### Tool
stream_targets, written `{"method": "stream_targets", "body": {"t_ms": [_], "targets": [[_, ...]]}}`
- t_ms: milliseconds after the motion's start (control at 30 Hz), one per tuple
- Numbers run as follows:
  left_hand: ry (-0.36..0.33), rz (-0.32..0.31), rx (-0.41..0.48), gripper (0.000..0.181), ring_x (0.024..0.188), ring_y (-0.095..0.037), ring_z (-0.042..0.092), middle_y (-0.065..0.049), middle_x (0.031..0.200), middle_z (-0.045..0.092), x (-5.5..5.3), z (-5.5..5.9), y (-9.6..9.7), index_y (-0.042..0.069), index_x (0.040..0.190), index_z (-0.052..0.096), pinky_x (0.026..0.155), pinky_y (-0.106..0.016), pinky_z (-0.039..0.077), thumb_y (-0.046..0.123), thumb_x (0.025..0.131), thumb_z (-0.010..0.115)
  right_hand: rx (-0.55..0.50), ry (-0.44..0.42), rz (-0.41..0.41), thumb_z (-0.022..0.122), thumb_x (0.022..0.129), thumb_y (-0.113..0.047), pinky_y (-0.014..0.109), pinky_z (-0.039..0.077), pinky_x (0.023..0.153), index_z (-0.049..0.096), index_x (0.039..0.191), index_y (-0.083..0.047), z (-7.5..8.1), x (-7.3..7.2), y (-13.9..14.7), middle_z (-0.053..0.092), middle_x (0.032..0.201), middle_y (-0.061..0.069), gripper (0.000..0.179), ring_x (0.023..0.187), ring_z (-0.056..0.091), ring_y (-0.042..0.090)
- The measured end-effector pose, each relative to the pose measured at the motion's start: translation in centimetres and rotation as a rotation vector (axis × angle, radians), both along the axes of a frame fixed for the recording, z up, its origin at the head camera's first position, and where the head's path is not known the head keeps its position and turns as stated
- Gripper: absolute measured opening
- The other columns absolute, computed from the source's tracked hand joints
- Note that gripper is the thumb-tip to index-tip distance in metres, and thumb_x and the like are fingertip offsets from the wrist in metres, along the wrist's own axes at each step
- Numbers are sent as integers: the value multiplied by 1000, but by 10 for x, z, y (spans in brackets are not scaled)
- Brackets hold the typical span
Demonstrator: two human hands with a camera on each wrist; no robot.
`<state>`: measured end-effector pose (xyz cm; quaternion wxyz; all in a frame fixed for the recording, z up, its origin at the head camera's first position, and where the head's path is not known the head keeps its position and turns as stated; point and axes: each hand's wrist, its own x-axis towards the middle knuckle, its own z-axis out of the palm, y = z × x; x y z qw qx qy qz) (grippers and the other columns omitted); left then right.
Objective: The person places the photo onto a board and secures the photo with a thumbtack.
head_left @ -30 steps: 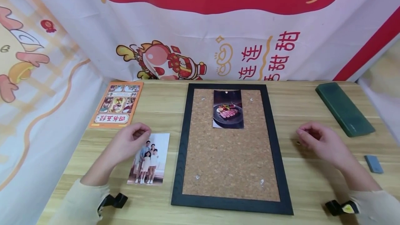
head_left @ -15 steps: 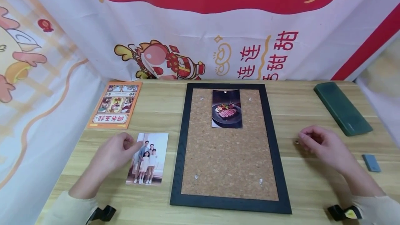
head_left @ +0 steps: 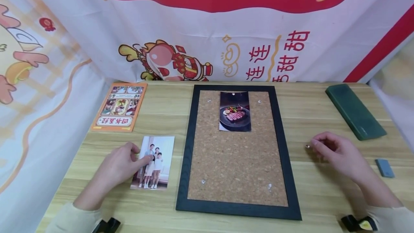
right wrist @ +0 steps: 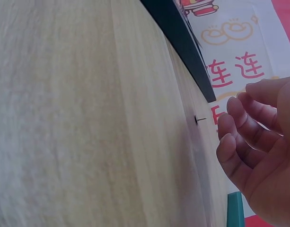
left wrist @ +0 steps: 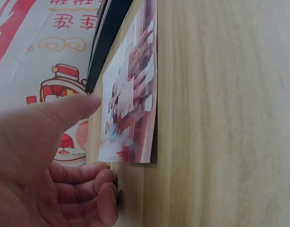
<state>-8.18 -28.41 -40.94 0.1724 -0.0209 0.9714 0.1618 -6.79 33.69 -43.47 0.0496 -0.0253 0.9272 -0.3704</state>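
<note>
A family photo print (head_left: 161, 164) lies on the wooden table, left of the framed cork board (head_left: 237, 168). My left hand (head_left: 119, 164) is at the photo's left edge: the thumb reaches over the print, and the other fingers curl loosely beside it near the tabletop, leaving a gap in the left wrist view. Right of the board, a small thumbtack (head_left: 307, 146) rests on the table, its point (right wrist: 201, 119) sticking up in the right wrist view. Just beside it hovers my right hand (head_left: 337, 155), fingers loosely bent and holding nothing.
A steak photo (head_left: 235, 112) is pinned at the cork board's top, and several shiny tacks sit near the corners. An orange booklet (head_left: 119, 107) lies back left. A green case (head_left: 355, 112) and a small blue-grey block (head_left: 385, 168) lie on the right.
My left hand has come down toward me along the photo's left edge, its thumb now over the picture. My right hand has shifted slightly nearer to me, showing more of the thumbtack.
</note>
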Motion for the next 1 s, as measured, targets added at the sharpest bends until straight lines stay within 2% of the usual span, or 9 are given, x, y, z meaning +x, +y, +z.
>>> {"method": "stream_targets", "body": {"t_ms": [267, 533, 767, 900, 1000], "targets": [[-48, 41, -6, 72, 76, -20, 60, -8, 93, 70, -3, -6, -1, 0, 124, 63, 62, -31, 47, 63, 92, 78, 5, 14, 4, 59, 113, -20, 26, 56, 61, 70, 118, -4, -2, 3, 0, 72, 95, 9, 21, 74, 63, 12], [-48, 74, 26, 60, 81, -20, 62, -10, 98, 72, -4, -8, 0, 1, 120, 66, 66, -31, 48, 53, 94, 80, -2, 12, 7, 58, 113, -19, 26, 55, 61, 70, 118, -3, -4, 4, 0, 71, 94, 8, 20, 74, 63, 12], [11, 67, 30, 66, 76, -20, 58, -10, 98, 68, -7, -8, 3, 1, 131, 61, 62, -31, 45, 54, 96, 77, 5, 3, 9, 59, 113, -20, 26, 55, 60, 70, 117, -3, -4, 3, -2, 72, 92, 8, 21, 74, 63, 11], [51, 79, 50, 78, 78, -22, 56, -14, 106, 65, -13, -10, 5, -2, 143, 55, 60, -31, 43, 59, 98, 74, 4, -11, 6, 58, 113, -22, 26, 55, 60, 70, 118, -3, -4, 2, -3, 71, 93, 8, 23, 74, 63, 11], [64, 82, 63, 80, 79, -23, 56, -15, 106, 63, -18, -12, 7, -4, 144, 53, 60, -31, 43, 57, 98, 74, 2, -9, 7, 59, 113, -22, 26, 55, 60, 70, 117, -4, -5, 2, -4, 71, 92, 7, 21, 73, 63, 11]]}}
